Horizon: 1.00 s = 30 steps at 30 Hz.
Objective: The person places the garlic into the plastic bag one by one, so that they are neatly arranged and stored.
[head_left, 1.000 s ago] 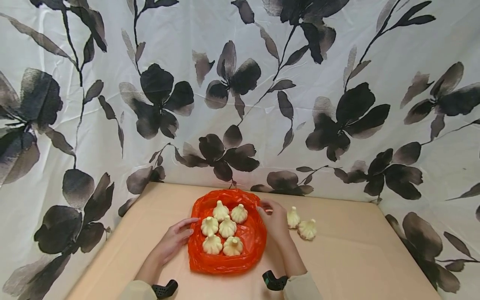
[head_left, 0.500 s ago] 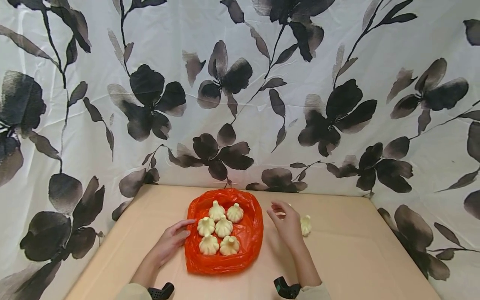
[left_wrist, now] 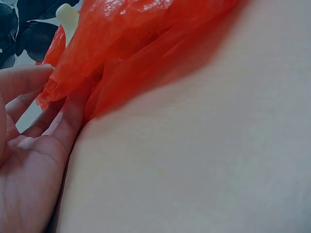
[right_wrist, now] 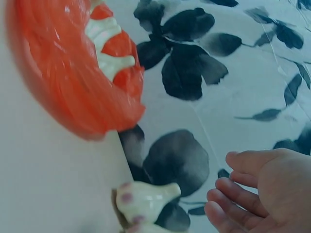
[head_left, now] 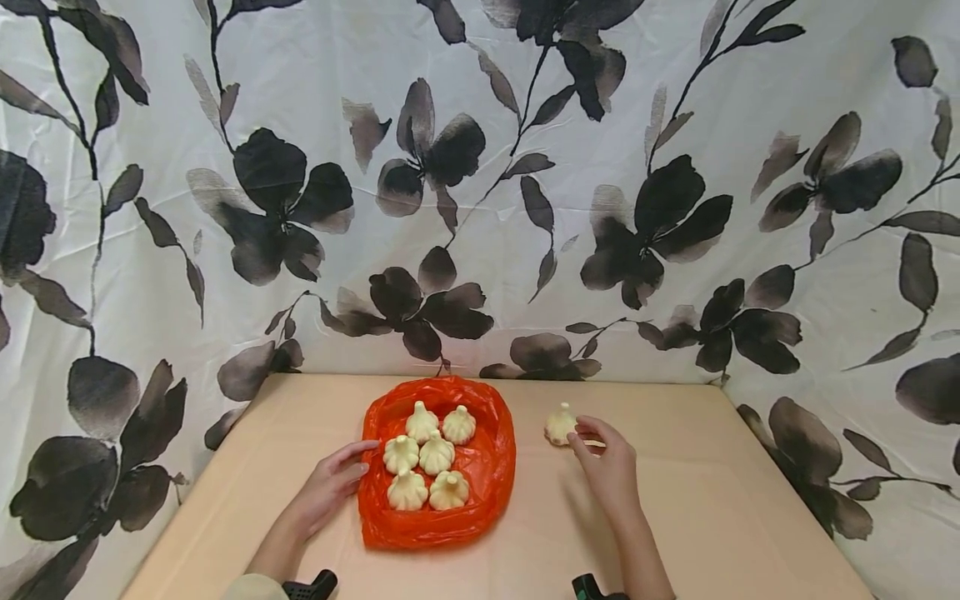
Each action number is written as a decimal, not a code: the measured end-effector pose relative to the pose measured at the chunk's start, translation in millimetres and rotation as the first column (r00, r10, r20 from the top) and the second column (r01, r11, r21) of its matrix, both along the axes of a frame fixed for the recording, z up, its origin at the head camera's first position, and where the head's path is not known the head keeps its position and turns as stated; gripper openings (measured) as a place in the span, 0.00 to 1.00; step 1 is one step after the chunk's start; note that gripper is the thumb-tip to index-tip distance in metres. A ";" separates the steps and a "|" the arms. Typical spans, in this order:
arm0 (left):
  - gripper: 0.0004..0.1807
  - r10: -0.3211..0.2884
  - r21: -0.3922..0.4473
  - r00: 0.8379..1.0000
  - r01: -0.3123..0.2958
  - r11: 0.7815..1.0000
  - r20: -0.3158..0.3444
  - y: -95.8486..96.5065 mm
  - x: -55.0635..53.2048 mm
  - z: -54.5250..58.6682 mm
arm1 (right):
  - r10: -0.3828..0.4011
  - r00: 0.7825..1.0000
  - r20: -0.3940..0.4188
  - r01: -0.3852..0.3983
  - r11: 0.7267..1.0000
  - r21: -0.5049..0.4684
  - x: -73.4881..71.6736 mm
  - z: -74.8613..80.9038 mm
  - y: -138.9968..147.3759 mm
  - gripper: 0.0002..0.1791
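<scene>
Several garlic bulbs [head_left: 437,453] stand in a red plastic bag [head_left: 491,500] spread wide like a shallow bowl. My left hand [head_left: 326,492] touches the bag's left edge with its fingers extended; in the left wrist view its fingers lie against the crinkled red film [left_wrist: 126,58]. Right of the bag, my right hand [head_left: 611,471] has its thumb and fingertips close to a garlic bulb [head_left: 560,423]. In the right wrist view that hand [right_wrist: 286,191] has relaxed fingers with nothing between them, beside a garlic bulb [right_wrist: 146,200]. Part of a second bulb [right_wrist: 158,228] shows below it.
The work lies on a pale tan table [head_left: 720,500]. A white cloth with dark flowers [head_left: 480,200] hangs behind the table and along both sides. A black wrist device [head_left: 311,586] sits on each wrist.
My right hand has left the bag's right edge and moved right to the loose garlic bulbs. The left hand stays at the bag's left edge. The head view has shifted slightly.
</scene>
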State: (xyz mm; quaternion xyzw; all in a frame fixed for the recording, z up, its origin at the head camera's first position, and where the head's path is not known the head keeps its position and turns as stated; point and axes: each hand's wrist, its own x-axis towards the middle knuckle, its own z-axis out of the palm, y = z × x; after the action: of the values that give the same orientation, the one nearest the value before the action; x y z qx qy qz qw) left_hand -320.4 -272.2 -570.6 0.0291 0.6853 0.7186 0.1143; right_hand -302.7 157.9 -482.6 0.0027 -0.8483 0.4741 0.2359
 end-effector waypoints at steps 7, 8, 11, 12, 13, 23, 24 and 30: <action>0.27 0.007 0.021 1.000 -0.008 1.000 0.017 -1.5 3.5 1.6 | -0.080 0.997 0.012 0.080 0.996 0.037 7.0 -5.1 22.1 0.13; 0.27 0.007 0.017 1.000 -0.007 1.000 0.016 -1.5 3.5 1.5 | -0.089 0.996 0.024 0.088 0.995 0.036 7.4 -6.9 25.2 0.13; 0.27 0.011 0.008 1.000 -0.011 1.000 0.014 -0.9 3.3 1.7 | -0.110 0.993 0.047 0.109 0.994 0.030 7.5 -11.1 32.8 0.13; 0.27 0.012 0.004 1.000 -0.013 1.000 0.011 -0.6 3.2 1.8 | -0.115 0.992 0.052 0.114 0.993 0.030 7.6 -12.3 35.0 0.13; 0.27 0.013 0.000 1.000 -0.013 1.000 0.008 -0.2 2.9 1.7 | -0.119 0.991 0.053 0.118 0.993 0.029 7.5 -13.3 37.2 0.13; 0.26 0.014 0.031 1.000 -0.014 0.999 0.007 -0.8 4.4 2.0 | -0.133 0.987 0.094 0.125 0.988 0.088 2.9 -21.9 53.5 0.13; 0.26 0.007 0.038 1.000 -0.007 0.999 0.009 -0.7 4.7 2.4 | -0.131 0.987 0.093 0.122 0.987 0.101 1.5 -21.9 54.7 0.13; 0.26 -0.014 0.045 1.000 0.014 0.999 -0.006 -2.1 6.5 2.4 | -0.096 0.989 0.111 0.082 0.988 0.129 -8.1 -19.8 58.4 0.14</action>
State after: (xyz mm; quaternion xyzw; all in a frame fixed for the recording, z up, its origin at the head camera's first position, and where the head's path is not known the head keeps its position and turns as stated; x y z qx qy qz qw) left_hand -313.9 -274.3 -568.2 0.0384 0.6690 0.7330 0.1168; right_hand -310.8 216.3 -502.3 -0.0485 -0.8877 0.4088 0.2061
